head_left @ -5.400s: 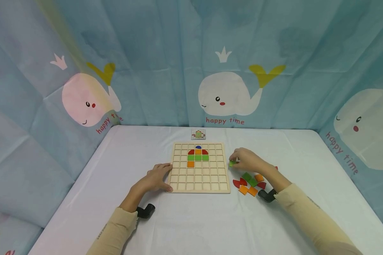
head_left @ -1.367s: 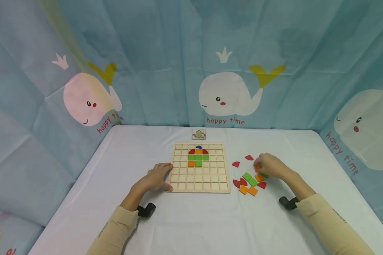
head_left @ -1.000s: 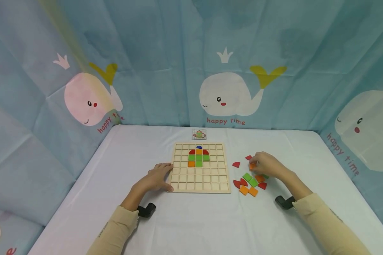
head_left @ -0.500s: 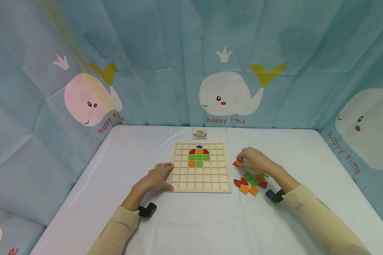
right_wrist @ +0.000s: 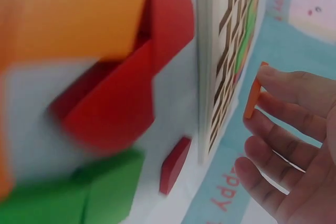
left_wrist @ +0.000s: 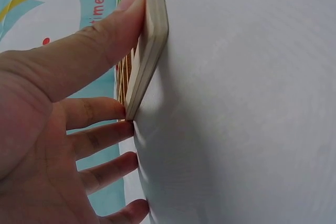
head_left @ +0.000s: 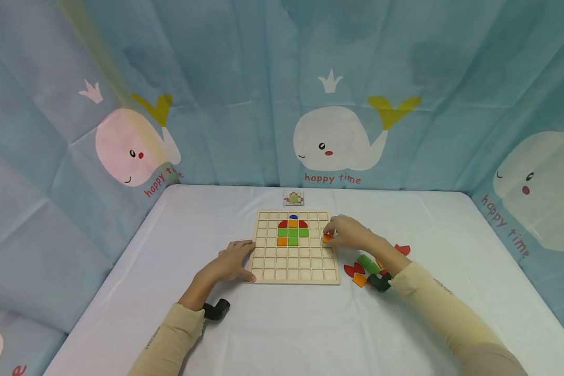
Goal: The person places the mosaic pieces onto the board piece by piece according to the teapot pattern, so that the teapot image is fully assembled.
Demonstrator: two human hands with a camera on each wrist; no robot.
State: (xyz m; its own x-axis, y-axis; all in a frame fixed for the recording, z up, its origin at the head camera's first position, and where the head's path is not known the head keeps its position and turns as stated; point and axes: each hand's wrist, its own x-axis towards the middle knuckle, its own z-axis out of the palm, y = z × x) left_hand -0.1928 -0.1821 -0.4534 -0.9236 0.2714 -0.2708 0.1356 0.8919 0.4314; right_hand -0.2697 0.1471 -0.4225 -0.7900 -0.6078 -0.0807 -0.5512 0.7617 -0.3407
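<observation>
A pale wooden grid board lies on the table. Set in its cells are a blue half-round, red quarter-rounds, orange squares and a block of green squares. At the board's left edge rests my left hand: the thumb lies on the near corner, the other fingers extend along the side. Over the board's right columns, my right hand pinches an orange square tile between thumb and fingertips, tilted on edge. Its ring and little fingers hold nothing.
Loose green tiles, red quarter-rounds and orange squares lie right of the board, partly under my right forearm. More red pieces show beyond it. A small pattern card lies behind the board.
A green tile, earlier in my right hand, now sits beside the lower orange square. My right hand then took an orange tile from the pile and carried it left over the board. Left hand still.
</observation>
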